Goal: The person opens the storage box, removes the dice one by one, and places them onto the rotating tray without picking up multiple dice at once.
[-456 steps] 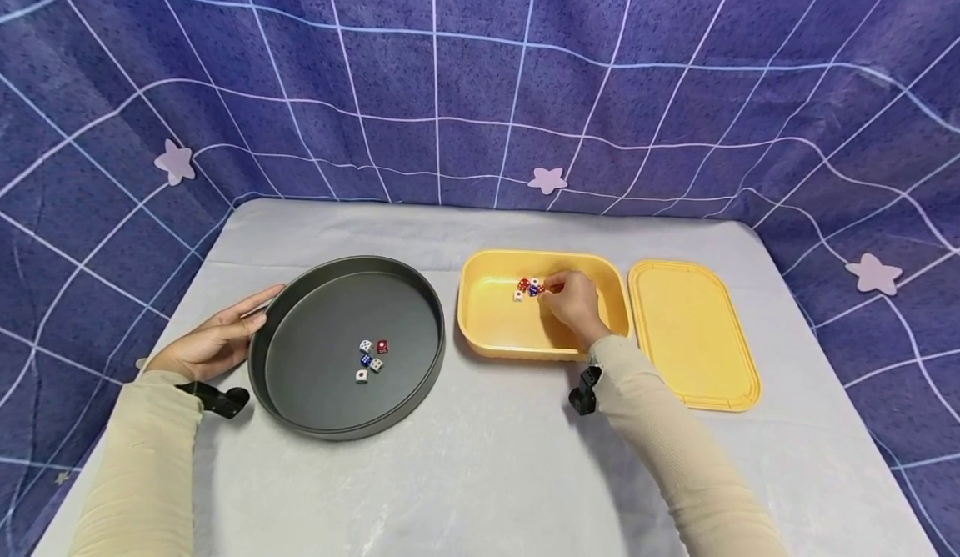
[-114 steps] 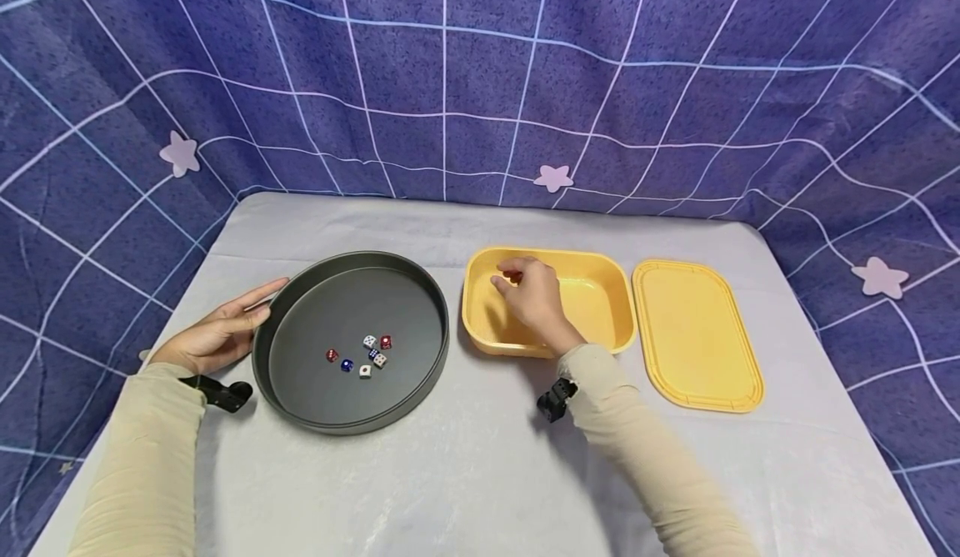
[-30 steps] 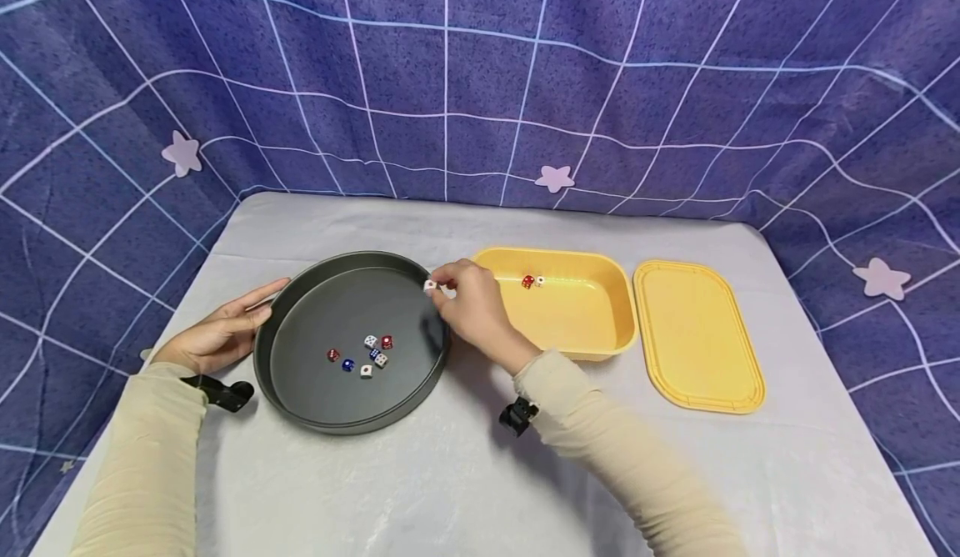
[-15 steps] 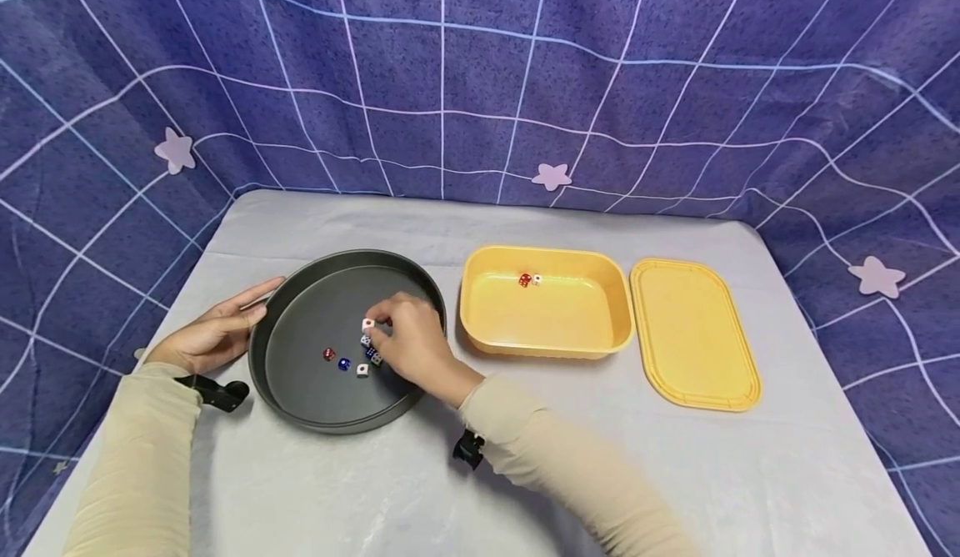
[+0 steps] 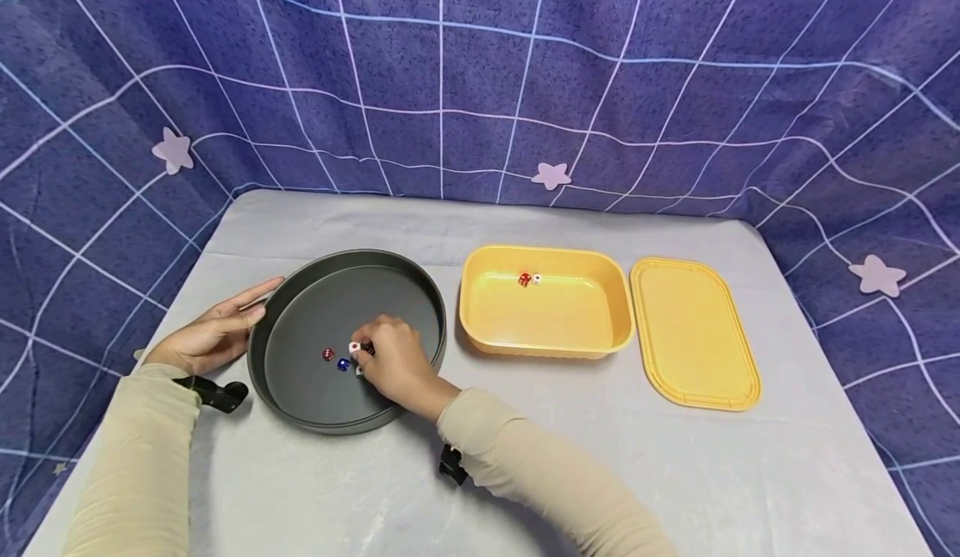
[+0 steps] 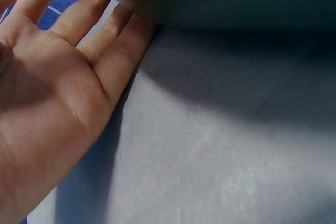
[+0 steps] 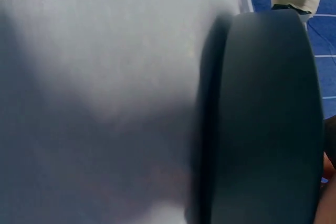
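My right hand [image 5: 393, 361] reaches into the round dark grey pan [image 5: 322, 407] and pinches a white die [image 5: 355, 348] between thumb and fingertips. Left of it, a red die [image 5: 328, 355] and a blue die [image 5: 343, 364] lie on the pan's floor. Other dice are partly or wholly hidden by that hand. My left hand [image 5: 213, 336] rests against the pan's left side, fingers stretched out and thumb at the rim. The left wrist view shows its palm [image 6: 58, 93] and straight fingers reaching to the pan's wall [image 6: 236, 3]. The right wrist view shows mostly the pan's outer wall [image 7: 268, 124].
Right of the pan stands a yellow box [image 5: 547, 348], with a red die [image 5: 524, 279] and a white die [image 5: 537, 278] inside. A yellow lid [image 5: 697, 336] lies flat beside it. Behind the cloth-covered table [image 5: 525, 432] hangs a blue gridded curtain [image 5: 480, 82].
Since the first frame, a red die and a blue die have moved from box to pan. My right hand has since carried a white die over the rim, down among the dice. My left hand stays put.
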{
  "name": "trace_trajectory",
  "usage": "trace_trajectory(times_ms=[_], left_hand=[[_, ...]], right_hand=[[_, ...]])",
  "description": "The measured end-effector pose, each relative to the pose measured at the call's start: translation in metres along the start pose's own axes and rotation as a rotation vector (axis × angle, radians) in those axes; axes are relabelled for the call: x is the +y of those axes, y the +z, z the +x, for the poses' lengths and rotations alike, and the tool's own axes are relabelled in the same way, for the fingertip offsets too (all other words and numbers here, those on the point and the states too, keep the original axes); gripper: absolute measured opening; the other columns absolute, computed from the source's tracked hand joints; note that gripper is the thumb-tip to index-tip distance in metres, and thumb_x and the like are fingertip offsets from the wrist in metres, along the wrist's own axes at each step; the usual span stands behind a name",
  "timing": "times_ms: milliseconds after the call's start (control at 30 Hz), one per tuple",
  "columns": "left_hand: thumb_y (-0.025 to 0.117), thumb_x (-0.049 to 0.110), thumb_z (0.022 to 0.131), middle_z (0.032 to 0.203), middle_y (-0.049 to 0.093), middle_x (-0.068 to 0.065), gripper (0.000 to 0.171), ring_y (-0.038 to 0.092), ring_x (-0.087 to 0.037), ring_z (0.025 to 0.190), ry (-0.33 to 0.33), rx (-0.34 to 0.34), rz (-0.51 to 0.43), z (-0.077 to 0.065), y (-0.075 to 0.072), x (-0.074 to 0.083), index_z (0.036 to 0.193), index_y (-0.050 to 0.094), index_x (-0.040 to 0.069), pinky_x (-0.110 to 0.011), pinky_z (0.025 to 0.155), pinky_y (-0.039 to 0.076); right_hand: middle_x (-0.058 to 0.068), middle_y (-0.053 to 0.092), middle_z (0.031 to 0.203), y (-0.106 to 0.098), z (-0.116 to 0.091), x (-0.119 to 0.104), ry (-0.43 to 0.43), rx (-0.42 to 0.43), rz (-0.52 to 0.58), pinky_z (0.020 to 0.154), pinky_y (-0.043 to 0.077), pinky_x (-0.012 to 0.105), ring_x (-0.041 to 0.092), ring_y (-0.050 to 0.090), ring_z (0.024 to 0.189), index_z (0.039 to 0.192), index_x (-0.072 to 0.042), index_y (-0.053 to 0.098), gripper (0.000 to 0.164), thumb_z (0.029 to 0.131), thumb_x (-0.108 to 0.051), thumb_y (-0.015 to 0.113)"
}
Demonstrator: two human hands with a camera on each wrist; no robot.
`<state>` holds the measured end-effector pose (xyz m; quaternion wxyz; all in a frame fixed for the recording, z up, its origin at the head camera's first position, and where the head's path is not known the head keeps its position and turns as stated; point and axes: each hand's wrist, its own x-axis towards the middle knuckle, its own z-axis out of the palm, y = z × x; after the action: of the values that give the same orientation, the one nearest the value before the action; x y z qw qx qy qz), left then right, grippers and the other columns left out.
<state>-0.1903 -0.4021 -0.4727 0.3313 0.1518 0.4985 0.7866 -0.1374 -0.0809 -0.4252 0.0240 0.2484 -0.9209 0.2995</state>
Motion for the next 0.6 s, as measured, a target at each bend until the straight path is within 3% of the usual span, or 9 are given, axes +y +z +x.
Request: trace_trajectory(times_ms=[233, 600], left_hand=[[0.019, 0.001, 0.105, 0.143, 0.049, 0.004, 0.055, 0.054, -0.014, 0.121, 0.007, -0.018, -0.010, -0.0003, 0.0008, 0.0005, 0.155, 0.013, 0.022, -0.031, 0.096, 0.047], [0.018, 0.001, 0.105, 0.144, 0.048, 0.005, 0.055, 0.054, -0.015, 0.122, 0.012, -0.017, -0.007, 0.0002, 0.0021, 0.0005, 0.156, 0.011, 0.020, -0.031, 0.096, 0.047]], right_hand=[[-0.005, 0.068, 0.097, 0.0027, -0.0007, -0.0020, -0.014, -0.039, -0.050, 0.085, 0.050, 0.028, 0.012, 0.062, 0.096, 0.099, -0.017, 0.075, 0.014, 0.086, -0.022, 0.073], [-0.004, 0.072, 0.099, -0.0011, 0.0015, 0.0024, -0.047, -0.023, -0.024, 0.087, 0.049, 0.026, 0.012, 0.064, 0.097, 0.103, -0.014, 0.076, 0.017, 0.087, -0.018, 0.072]])
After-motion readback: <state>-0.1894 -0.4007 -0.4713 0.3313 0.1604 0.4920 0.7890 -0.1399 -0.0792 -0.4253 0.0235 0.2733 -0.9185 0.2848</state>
